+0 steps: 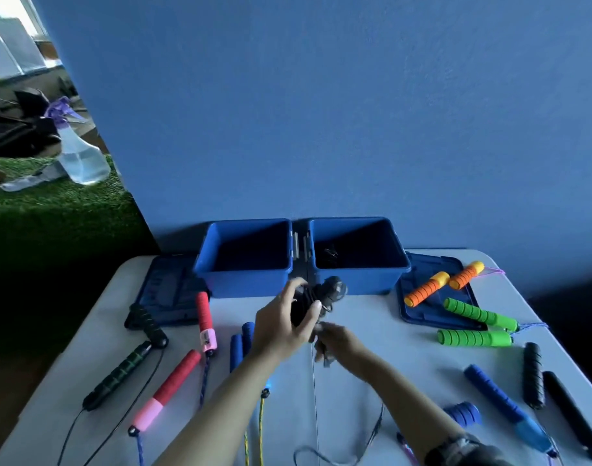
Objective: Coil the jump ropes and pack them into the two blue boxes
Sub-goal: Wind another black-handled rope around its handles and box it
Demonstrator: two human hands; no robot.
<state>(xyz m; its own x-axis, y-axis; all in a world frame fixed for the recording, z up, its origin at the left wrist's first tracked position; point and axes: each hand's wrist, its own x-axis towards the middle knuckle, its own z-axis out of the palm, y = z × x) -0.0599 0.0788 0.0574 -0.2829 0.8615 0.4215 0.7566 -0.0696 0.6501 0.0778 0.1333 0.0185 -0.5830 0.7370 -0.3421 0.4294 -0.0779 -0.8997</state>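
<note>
Black rope (316, 297), bundled in a coil, is sitting in the left hand (282, 326), fingers clamped around it, just before the two blue boxes (244, 280). Right hand (335, 341) is blurred; its fingers' grip is unclear.

Left hand (287, 326) raised, fingers curled in a grip; right hand (338, 341) blurred just beside it, fingers closed

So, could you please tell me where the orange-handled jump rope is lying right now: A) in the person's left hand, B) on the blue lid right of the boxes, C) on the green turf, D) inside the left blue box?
B: both orange handles rest on the blue lid on the table, right of the right blue box.
</note>
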